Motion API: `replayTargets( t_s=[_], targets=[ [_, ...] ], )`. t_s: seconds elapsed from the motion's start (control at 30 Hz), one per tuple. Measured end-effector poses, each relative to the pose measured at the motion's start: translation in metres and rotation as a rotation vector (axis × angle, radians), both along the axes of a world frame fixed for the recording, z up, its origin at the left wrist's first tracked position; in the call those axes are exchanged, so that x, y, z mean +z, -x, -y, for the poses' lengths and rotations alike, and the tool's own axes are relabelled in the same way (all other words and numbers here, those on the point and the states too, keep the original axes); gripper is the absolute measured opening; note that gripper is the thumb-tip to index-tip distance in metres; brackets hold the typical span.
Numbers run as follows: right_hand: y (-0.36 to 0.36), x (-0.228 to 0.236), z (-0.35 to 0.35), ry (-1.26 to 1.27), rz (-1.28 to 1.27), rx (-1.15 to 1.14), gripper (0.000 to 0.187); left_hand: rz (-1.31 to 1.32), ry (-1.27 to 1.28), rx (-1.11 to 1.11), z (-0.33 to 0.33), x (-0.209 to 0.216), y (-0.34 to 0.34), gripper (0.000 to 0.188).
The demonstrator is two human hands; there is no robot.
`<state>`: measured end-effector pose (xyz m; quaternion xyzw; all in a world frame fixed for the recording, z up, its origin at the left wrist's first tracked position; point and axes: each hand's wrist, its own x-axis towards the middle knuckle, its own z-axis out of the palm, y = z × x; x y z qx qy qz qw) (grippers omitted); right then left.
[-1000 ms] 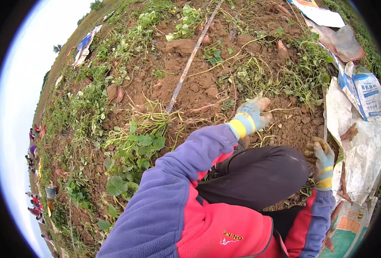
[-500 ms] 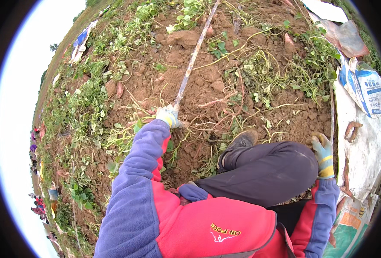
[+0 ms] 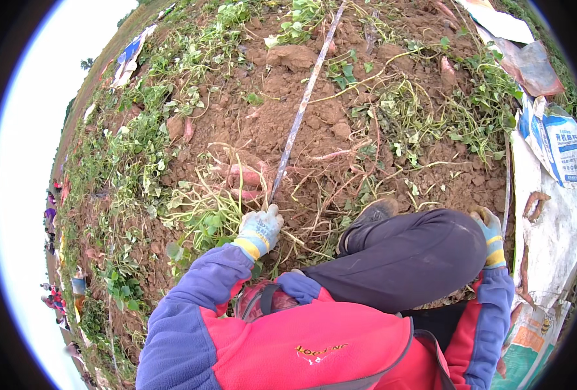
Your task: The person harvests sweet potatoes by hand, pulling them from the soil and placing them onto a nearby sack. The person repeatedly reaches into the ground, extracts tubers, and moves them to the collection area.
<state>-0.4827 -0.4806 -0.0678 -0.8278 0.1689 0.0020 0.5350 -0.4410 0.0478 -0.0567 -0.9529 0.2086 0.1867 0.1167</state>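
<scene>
My left hand (image 3: 260, 231), in a pale blue and yellow glove, is closed at the base of a sweet potato plant, around what appear to be its vine stems (image 3: 296, 242). Just beyond it lie pink sweet potatoes (image 3: 246, 174) among thin roots, partly covered by soil and stems. A long narrow pale strip (image 3: 307, 94) runs from the far ground down to my left fingertips; whether they touch it is hidden. My right hand (image 3: 489, 233), gloved alike, rests beside my bent knee (image 3: 454, 244) with its fingers extended and nothing visible in it.
Green vines (image 3: 139, 156) cover the ground to the left. On the right lies a white sheet (image 3: 542, 244) with sweet potatoes on it, and a blue-and-white printed bag (image 3: 565, 149) beyond. My shoe (image 3: 374, 213) stands on the loose brown soil. Distant people (image 3: 55, 302) appear at the far left.
My left hand has come back toward my body, leaving the pink sweet potatoes beyond it more exposed. My right hand stays beside the knee. The view has shifted slightly.
</scene>
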Motion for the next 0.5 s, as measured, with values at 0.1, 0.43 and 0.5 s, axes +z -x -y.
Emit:
replayTargets(
  t_s=[0.1,0.43,0.5],
  targets=[
    [0.003,-0.009,0.007,0.030,0.017,-0.007,0.025,0.047,0.060,-0.023,-0.001,-0.025,0.025,0.029],
    [0.003,-0.045,0.028,0.048,-0.031,0.159,0.022,-0.262,-0.267,0.039,0.046,-0.021,0.003,0.038],
    [0.007,-0.042,0.021,-0.142,-0.072,0.110,0.020,-0.170,0.010,-0.044,0.053,0.030,-0.012,0.039]
  ],
)
